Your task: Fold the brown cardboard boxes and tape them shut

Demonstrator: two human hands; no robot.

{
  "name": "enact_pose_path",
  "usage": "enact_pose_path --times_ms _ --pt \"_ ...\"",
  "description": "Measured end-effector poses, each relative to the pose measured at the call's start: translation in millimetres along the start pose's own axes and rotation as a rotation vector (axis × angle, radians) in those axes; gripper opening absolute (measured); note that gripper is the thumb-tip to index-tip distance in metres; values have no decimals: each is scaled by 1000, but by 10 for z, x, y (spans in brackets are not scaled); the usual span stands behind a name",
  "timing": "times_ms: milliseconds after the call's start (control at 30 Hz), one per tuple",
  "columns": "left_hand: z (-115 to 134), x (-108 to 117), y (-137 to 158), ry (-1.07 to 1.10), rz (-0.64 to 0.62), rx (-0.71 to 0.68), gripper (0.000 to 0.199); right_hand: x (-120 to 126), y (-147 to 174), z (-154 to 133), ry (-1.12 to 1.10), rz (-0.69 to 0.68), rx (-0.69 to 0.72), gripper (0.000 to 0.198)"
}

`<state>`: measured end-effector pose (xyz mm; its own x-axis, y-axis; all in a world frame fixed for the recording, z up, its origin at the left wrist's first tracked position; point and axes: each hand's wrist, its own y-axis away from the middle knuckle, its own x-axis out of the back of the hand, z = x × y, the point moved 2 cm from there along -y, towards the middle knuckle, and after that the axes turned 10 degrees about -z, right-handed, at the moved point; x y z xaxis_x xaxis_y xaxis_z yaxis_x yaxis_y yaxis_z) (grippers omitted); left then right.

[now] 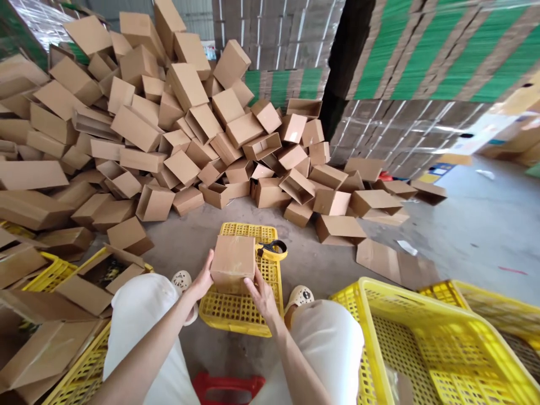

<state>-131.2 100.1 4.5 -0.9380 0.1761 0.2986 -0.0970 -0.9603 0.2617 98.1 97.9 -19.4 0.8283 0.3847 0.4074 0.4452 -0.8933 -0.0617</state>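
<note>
A small closed cardboard box sits between my two hands, above or on an upturned yellow plastic crate. My left hand grips its left side, the thumb near the upper edge. On the opposite side my right hand presses against the lower right corner, its thumb on the near face. Whether the box rests on the crate or is slightly lifted, I cannot tell. A yellow and black tape dispenser lies on the crate just right of the box.
A large heap of cardboard boxes spreads across the floor ahead. Yellow crates stand at my right. Open boxes and more crates are at my left. A red stool is beneath me; wrapped pallets rise behind.
</note>
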Motion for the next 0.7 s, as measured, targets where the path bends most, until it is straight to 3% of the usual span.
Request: enact_pose_path --times_ms 100,200,400,467,567,700 --pt "-135 -120 172 255 -102 75 101 80 32 -100 51 -10 -42 58" --pt "-79 -96 295 455 -211 136 105 195 117 -248 109 -17 -74 56" --pt "65 83 568 463 -366 305 102 308 319 -402 247 22 -157 65" --pt "74 75 575 370 -337 335 95 284 315 -375 278 47 -187 66" --pt "58 18 444 113 -140 266 82 191 215 -262 241 48 -187 60" --pt "-156 -123 223 -287 103 307 90 17 57 7 145 -11 -149 58"
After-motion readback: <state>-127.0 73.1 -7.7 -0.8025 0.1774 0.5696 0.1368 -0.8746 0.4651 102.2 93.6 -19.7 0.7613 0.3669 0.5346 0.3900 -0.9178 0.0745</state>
